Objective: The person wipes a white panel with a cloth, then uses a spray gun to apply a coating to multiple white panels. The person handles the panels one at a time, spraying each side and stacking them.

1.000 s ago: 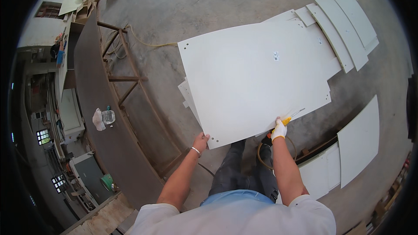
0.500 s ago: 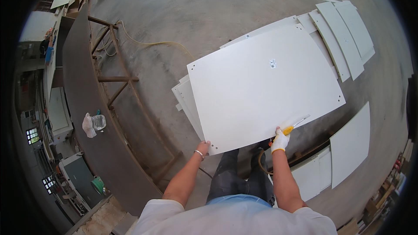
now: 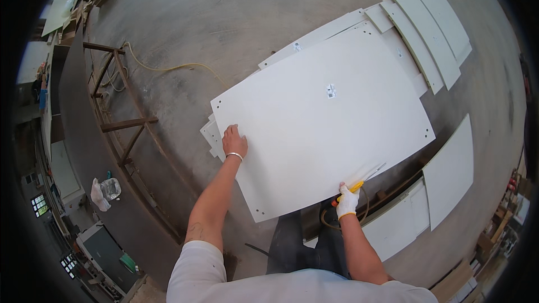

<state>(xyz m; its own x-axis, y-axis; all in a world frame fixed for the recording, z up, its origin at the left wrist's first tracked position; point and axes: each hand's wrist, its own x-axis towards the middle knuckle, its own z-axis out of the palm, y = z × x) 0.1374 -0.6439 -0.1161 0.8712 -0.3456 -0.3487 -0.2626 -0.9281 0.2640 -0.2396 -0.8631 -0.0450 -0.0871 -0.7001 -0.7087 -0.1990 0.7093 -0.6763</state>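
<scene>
A large white panel with paired holes near its corners and a small printed label lies on top of other white boards before me. My left hand, bare with a bracelet at the wrist, rests on the panel near its left edge, fingers stretched over the surface. In a white glove, my right hand is closed round a yellow air blow gun with a slim metal nozzle, at the panel's near edge. The nozzle lies over the panel's near right part. A hose loops below the gloved hand.
To the left stands a long dark tabletop on a brown metal frame, bearing a clear plastic container. More white boards lie at the far right, and another panel leans at right. A yellow hose crosses the floor.
My left hand has moved from the panel's near left corner up along its left edge. The panel appears lower and further left in view. My right hand keeps the blow gun at the near edge.
</scene>
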